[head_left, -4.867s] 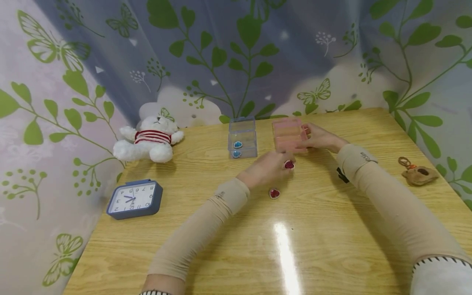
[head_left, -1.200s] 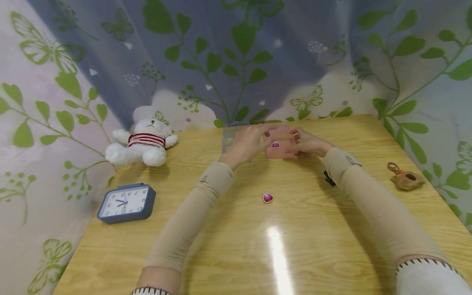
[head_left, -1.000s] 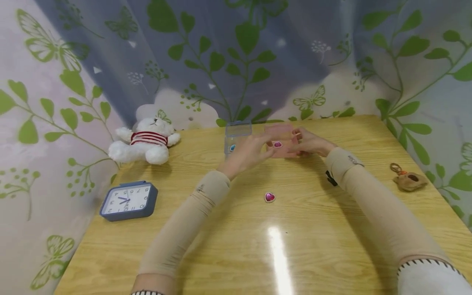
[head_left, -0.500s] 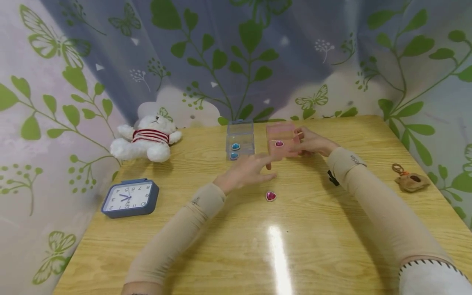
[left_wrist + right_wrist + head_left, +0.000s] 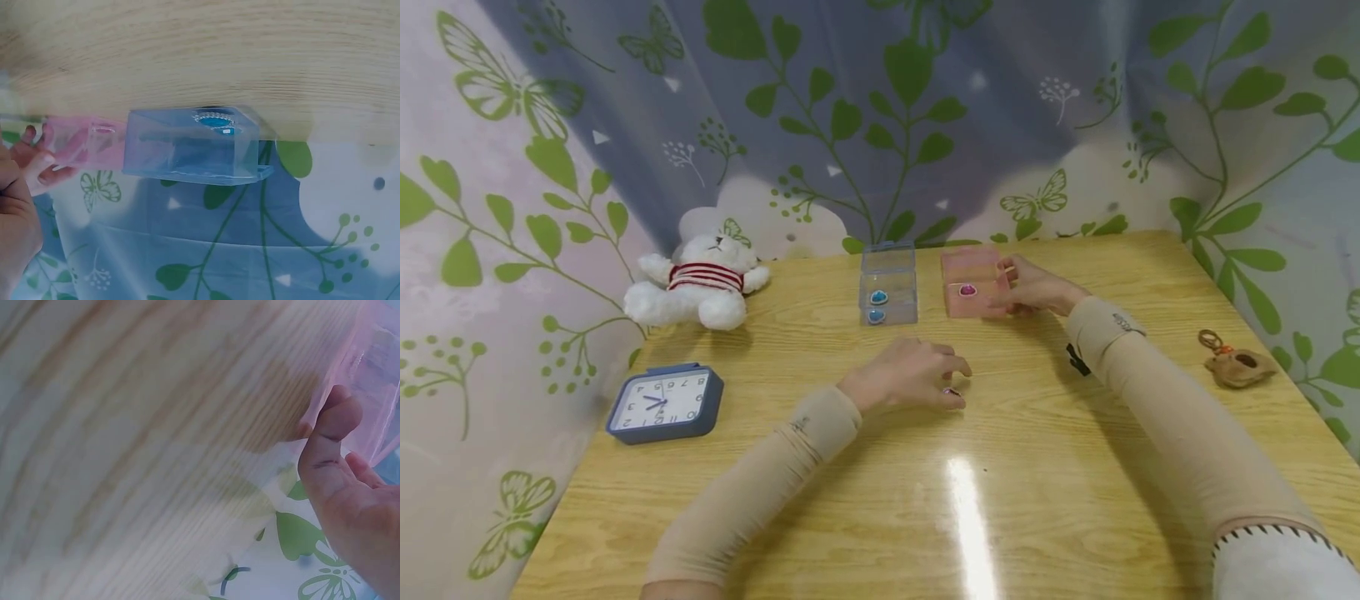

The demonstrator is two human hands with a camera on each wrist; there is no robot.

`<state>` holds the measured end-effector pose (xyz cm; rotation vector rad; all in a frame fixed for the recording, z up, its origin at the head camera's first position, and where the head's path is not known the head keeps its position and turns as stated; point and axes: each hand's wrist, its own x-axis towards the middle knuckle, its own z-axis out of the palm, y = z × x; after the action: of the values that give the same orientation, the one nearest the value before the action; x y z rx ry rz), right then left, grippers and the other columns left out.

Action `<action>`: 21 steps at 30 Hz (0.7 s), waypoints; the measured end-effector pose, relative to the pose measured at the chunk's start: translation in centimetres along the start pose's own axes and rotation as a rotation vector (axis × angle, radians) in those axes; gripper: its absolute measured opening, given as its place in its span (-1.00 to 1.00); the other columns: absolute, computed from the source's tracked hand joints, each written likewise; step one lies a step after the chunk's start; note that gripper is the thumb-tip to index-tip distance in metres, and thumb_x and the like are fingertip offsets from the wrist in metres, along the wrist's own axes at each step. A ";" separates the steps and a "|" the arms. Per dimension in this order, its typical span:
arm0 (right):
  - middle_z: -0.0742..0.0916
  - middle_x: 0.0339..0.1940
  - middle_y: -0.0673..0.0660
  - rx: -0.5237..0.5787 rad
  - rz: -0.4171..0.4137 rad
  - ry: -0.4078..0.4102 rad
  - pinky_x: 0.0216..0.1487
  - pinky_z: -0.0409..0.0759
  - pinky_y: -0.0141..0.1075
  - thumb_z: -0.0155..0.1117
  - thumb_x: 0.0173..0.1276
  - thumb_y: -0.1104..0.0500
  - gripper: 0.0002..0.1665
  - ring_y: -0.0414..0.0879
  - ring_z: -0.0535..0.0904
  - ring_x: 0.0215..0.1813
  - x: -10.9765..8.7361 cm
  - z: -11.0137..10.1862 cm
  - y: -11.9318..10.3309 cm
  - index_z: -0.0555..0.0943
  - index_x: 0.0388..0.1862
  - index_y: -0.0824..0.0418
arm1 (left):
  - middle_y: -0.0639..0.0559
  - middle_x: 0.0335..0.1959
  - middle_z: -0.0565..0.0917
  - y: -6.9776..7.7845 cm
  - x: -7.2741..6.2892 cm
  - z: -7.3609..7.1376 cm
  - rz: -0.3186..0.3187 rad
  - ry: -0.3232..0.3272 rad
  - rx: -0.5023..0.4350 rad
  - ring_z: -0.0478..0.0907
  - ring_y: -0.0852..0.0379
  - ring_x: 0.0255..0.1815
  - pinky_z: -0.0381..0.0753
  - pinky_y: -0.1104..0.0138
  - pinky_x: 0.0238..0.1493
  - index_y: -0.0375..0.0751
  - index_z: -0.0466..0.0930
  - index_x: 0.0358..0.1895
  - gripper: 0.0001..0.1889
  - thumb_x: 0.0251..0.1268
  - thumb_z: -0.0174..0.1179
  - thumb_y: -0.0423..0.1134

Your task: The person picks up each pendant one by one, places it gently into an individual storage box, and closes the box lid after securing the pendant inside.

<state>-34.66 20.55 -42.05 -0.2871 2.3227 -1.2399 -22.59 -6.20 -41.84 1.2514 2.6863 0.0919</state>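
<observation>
In the head view my left hand (image 5: pixel 913 375) reaches low over the table, its thumb and fingers around a red heart-shaped rhinestone (image 5: pixel 952 392) that they partly cover. My right hand (image 5: pixel 1033 286) grips the right side of an open pink plastic box (image 5: pixel 973 308); the right wrist view shows the thumb (image 5: pixel 340 419) against its wall. Inside that box lies another pink-red heart rhinestone (image 5: pixel 967 291). Left of it stands an open clear blue box (image 5: pixel 888 261), with a blue heart rhinestone (image 5: pixel 879 297) and a second blue one (image 5: pixel 876 317) showing.
A white plush bear (image 5: pixel 707 283) in a striped top sits at the back left. A blue clock (image 5: pixel 665 403) lies in front of it. A small black object (image 5: pixel 1078 360) is beside the right sleeve. A brown keychain pouch (image 5: pixel 1240 367) lies at the right; a patterned curtain (image 5: pixel 880 125) hangs behind.
My left hand has left the pink box, where a red rhinestone now lies, and moved toward me to the other red one on the table. My right hand has stayed at the box.
</observation>
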 end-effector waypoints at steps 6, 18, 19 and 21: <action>0.17 0.65 0.48 0.003 0.011 0.001 -0.35 0.57 -0.38 0.37 0.52 0.10 0.07 -0.21 0.58 -0.34 0.1 0.0 0.0 -0.12 0.67 0.30 | 0.25 -0.14 0.70 0.2 0.0 0.5 0.010 -0.022 0.049 0.53 0.31 -0.33 0.48 0.47 -0.37 0.19 0.70 0.18 -0.58 0.37 0.34 0.23; 0.13 0.66 0.50 0.035 0.010 -0.009 -0.35 0.58 -0.38 0.33 0.53 0.16 0.06 -0.23 0.58 -0.37 0.2 0.0 0.1 -0.16 0.67 0.32 | 0.25 -0.17 0.68 0.7 -0.3 0.6 0.037 -0.022 0.162 0.44 0.31 -0.42 0.38 0.47 -0.47 0.19 0.77 0.04 -0.76 0.46 0.30 0.10; 0.13 0.66 0.50 0.032 0.010 -0.006 -0.35 0.59 -0.38 0.34 0.53 0.16 0.05 -0.23 0.58 -0.37 0.2 0.0 0.1 -0.15 0.67 0.32 | 0.24 -0.16 0.69 0.7 -0.3 0.7 0.032 -0.021 0.159 0.44 0.30 -0.41 0.39 0.47 -0.46 0.18 0.77 0.05 -0.76 0.46 0.30 0.09; 0.14 0.66 0.49 0.028 0.011 0.000 -0.34 0.59 -0.39 0.35 0.53 0.15 0.05 -0.22 0.59 -0.37 0.1 0.0 0.1 -0.13 0.67 0.31 | 0.24 -0.14 0.69 0.7 -0.3 0.7 0.020 -0.020 0.151 0.45 0.29 -0.40 0.42 0.45 -0.44 0.19 0.76 0.05 -0.76 0.46 0.30 0.09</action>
<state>-34.76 20.53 -42.13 -0.2644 2.3023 -1.2655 -21.72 -6.00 -42.40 1.3134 2.7070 -0.1229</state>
